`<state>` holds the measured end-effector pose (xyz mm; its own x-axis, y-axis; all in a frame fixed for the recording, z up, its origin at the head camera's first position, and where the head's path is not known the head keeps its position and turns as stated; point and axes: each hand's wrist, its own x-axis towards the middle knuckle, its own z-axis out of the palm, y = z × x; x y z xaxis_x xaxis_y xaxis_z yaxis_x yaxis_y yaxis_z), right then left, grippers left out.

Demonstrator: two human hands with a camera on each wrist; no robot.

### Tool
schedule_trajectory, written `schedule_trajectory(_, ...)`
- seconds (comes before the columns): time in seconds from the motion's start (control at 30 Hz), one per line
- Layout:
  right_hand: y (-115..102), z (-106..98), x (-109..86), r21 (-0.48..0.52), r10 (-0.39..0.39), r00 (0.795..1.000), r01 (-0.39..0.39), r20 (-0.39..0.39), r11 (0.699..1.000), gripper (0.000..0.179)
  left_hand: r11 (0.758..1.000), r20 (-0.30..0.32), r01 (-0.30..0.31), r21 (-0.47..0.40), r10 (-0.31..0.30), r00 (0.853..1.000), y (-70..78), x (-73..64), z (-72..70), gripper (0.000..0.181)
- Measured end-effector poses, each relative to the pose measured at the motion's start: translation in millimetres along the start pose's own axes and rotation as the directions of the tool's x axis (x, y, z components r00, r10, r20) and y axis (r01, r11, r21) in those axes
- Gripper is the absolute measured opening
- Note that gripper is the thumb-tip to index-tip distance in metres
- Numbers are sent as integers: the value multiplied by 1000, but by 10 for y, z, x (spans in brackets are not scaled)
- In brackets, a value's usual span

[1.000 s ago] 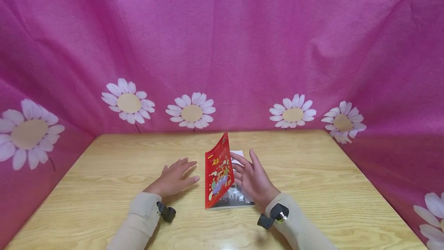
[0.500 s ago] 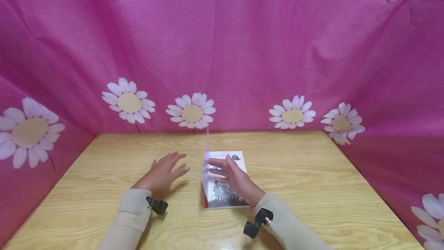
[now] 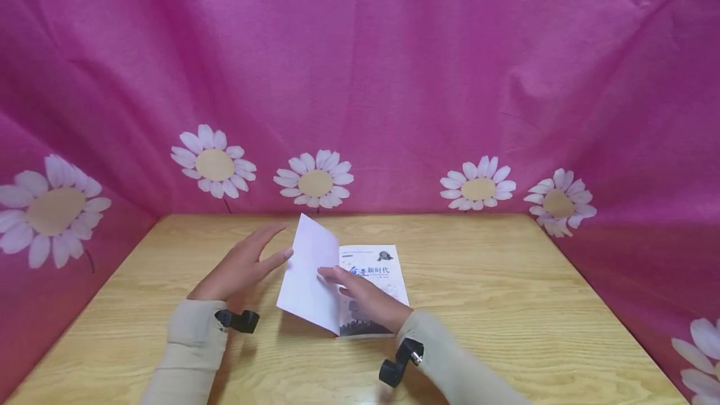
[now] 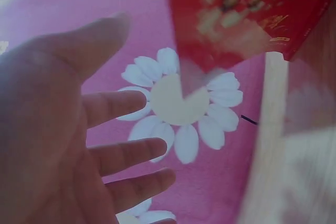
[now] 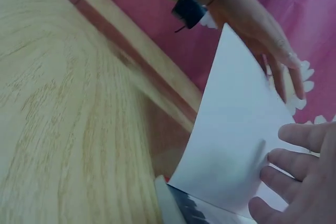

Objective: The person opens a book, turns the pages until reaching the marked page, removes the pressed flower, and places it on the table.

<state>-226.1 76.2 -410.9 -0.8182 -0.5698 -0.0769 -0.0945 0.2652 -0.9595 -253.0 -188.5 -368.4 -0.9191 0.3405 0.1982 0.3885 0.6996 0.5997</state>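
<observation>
A thin paperback book lies on the table with its front cover (image 3: 306,267) raised and leaning left, its white inside facing up. The printed title page (image 3: 394,286) beneath shows blue lettering and a grey picture. My right hand (image 3: 368,295) reaches over that page, its extended fingers at the inner face of the cover. Left of the book, my left hand (image 3: 236,266) is spread, thumb right by the cover's outer edge, holding nothing. In the left wrist view the red outer side of the cover (image 4: 241,14) shows beyond the thumb.
The pale wood-grain table (image 3: 506,305) stretches around the book. A magenta cloth (image 3: 394,80) printed with white daisies hangs behind and at both sides. Each sleeve carries a black wrist camera mount (image 3: 239,320).
The cover has swung from upright, red side showing, over to the left, exposing the title page. My right hand has moved left with it; my left hand has shifted left.
</observation>
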Motion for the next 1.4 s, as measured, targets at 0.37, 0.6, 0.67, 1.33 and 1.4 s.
schedule_trajectory(0.37,8,103,67,-199,-23,999,29,31,980,61,990,10,-55,127,54,998,103,32,112,71)
schedule_trajectory(0.6,-13,142,56,-210,54,998,-45,34,977,61,987,106,-25,157,8,994,-2,54,323,71)
schedule_trajectory(0.67,-17,143,51,-205,60,998,-52,34,977,60,986,120,-4,168,-17,993,-43,63,375,72)
schedule_trajectory(1.33,136,-380,-41,-104,46,984,-65,-171,992,58,970,170,112,216,-150,974,-184,94,661,96)
schedule_trajectory(1.4,186,-466,-45,-67,80,972,-96,-220,993,57,970,166,112,214,-149,975,-168,91,677,97)
